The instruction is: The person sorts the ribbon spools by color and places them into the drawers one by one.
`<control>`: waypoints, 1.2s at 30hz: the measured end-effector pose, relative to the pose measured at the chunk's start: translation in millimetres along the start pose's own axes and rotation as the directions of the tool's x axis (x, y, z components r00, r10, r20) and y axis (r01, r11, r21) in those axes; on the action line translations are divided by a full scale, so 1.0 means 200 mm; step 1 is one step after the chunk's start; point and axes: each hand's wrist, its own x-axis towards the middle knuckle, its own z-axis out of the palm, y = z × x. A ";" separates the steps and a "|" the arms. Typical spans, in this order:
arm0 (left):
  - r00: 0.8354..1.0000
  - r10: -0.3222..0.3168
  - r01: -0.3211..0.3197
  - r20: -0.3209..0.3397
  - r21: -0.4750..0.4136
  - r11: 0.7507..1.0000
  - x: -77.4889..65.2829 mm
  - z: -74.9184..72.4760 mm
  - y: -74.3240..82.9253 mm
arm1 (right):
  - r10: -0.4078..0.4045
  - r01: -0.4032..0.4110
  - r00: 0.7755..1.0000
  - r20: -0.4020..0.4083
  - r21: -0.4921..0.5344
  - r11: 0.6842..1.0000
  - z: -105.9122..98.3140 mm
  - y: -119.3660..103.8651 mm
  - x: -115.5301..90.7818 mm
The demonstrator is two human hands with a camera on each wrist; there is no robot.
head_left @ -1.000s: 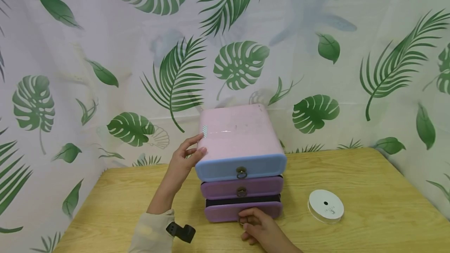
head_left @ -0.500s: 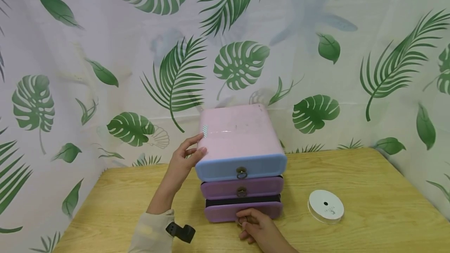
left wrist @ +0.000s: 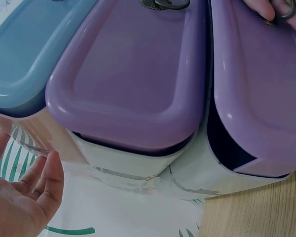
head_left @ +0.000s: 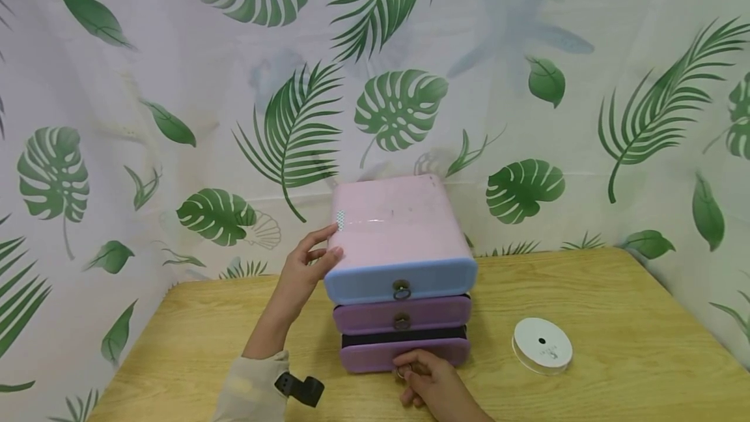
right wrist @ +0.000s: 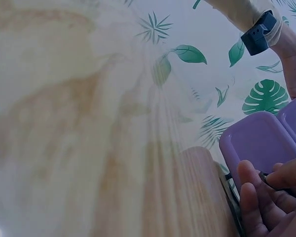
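Note:
A stacked drawer unit (head_left: 398,223) with a pale pink top stands on the table. Its top drawer (head_left: 363,286) has a blue front; the middle drawer (head_left: 363,318) and bottom drawer (head_left: 366,358) have purple fronts. The bottom drawer sticks out a little, with a dark gap above its front. My right hand (head_left: 436,383) pinches the metal ring pull (head_left: 402,371) of that drawer, fingers partly covering it. On the unit's upper left side rests my left hand (head_left: 305,266), fingers spread against the edge. In the left wrist view its fingertips (left wrist: 53,160) touch the side below the blue drawer.
To the right of the unit lies a white spool (head_left: 542,344) on the wooden table (head_left: 615,305). A leaf-patterned cloth (head_left: 469,116) hangs close behind the table. A black strap device (head_left: 301,388) sits on the left sleeve.
The right hand has shifted slightly left at the ring pull. The left hand stays on the unit, and the drawers look unchanged.

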 end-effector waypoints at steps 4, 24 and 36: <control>1.000 -0.007 0.007 -0.006 0.007 1.000 0.00 0.00 0.00 | 0.005 -0.005 1.000 0.001 -0.005 1.000 0.00 -0.01 -0.02; 1.000 -0.011 0.012 -0.018 0.021 1.000 -0.02 -0.01 -0.02 | -0.209 0.205 0.958 0.196 0.041 0.978 -0.01 0.04 -0.13; 1.000 -0.003 0.004 -0.011 0.029 1.000 0.00 -0.01 -0.01 | -0.347 0.280 0.867 0.357 0.226 0.933 -0.02 0.07 -0.20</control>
